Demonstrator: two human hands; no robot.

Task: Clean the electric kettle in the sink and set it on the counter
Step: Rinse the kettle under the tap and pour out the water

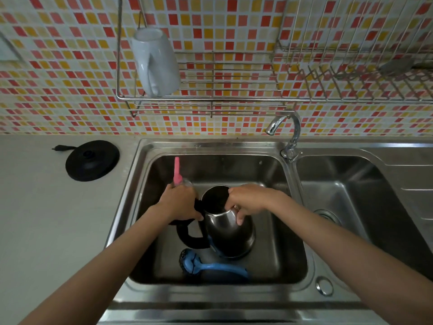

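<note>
A steel electric kettle [230, 233] with a black handle stands in the left sink basin [276, 259], its mouth open toward me. My left hand [181, 202] grips the top of the black handle. A pink-handled brush [177, 170] sticks up just behind that hand; whether the hand holds it too is unclear. My right hand [243, 202] pinches the kettle's rim, fingers reaching over the edge and thumb on the outer wall. The kettle's black round base [92, 160] lies on the grey counter [46, 219] to the left of the sink.
A blue-handled scrubber [210, 266] lies on the basin floor in front of the kettle. The tap [289, 127] stands between the two basins, spout turned left. A wall rack [210, 95] above holds a white mug [155, 63]. A second basin [351, 207] is on the right.
</note>
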